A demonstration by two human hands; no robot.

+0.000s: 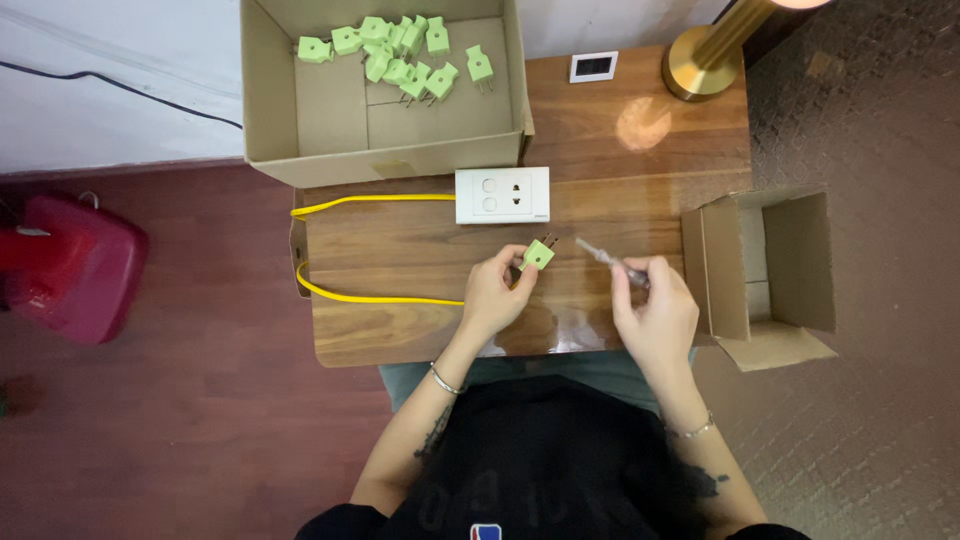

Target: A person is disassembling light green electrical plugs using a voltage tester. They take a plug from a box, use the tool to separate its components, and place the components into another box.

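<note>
While the left hand (492, 295) pinches a small green plastic plug (537, 255), the right hand's (655, 315) fingers (640, 272) grip a slim clear-handled tester screwdriver (603, 257) just beside it.

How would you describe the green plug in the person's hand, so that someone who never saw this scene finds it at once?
Start at the wooden table and find the white socket plate near its middle. Just below it, the left hand pinches one small green plug, prongs pointing up and right. It is the only plug outside the big cardboard box, where the other plugs lie in a heap.
</note>
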